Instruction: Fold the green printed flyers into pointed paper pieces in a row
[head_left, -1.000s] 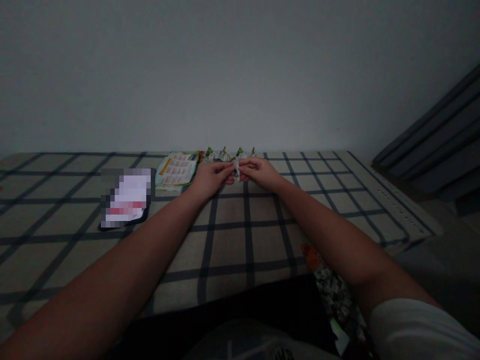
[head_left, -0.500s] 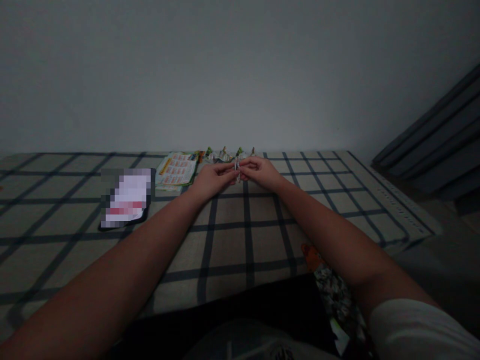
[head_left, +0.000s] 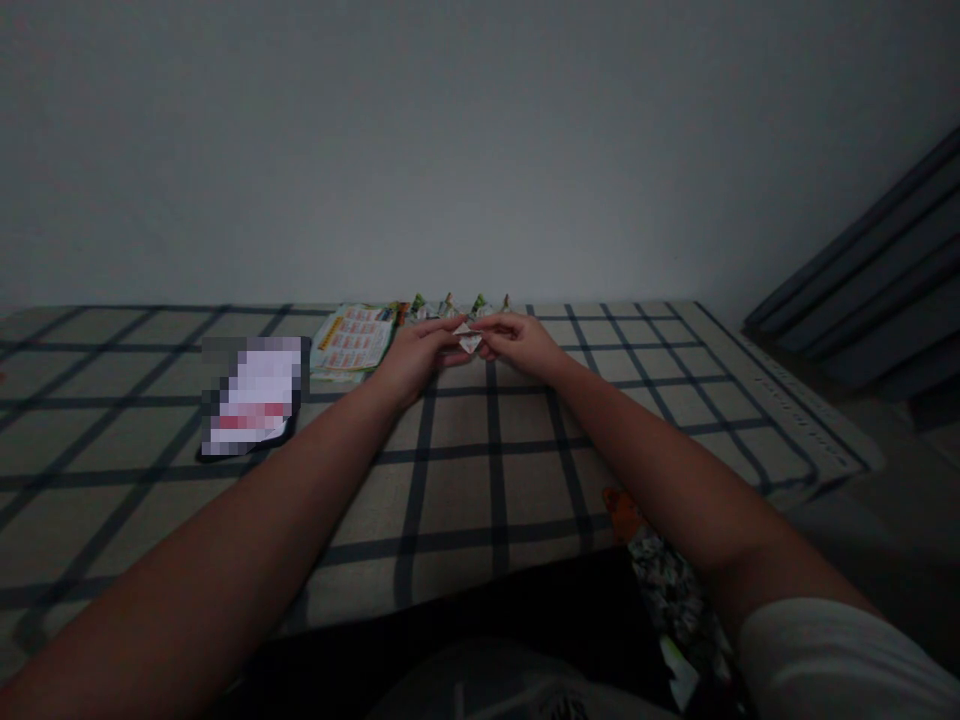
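Between my hands is a small folded piece of paper (head_left: 470,343), pale with faint print, its lower edge coming to a point. My left hand (head_left: 421,352) pinches it from the left, and my right hand (head_left: 519,343) grips its right side with thumb and fingers. Fingers cover part of the paper. Just behind my hands, a row of small folded paper shapes (head_left: 480,302) with green and brown tips stands along the far edge. Left of my left hand lies a stack of printed sheets (head_left: 352,338).
A phone (head_left: 259,400) with a lit, blurred screen lies at left on the checked cloth (head_left: 457,500). A pale wall (head_left: 480,150) rises behind the far edge. Dark folds of fabric (head_left: 885,270) hang at right. Something orange (head_left: 624,512) lies near my right forearm.
The folded paper has turned from edge-on to showing a wider, pointed face. My left fingers have shifted around it; my right hand has barely moved.
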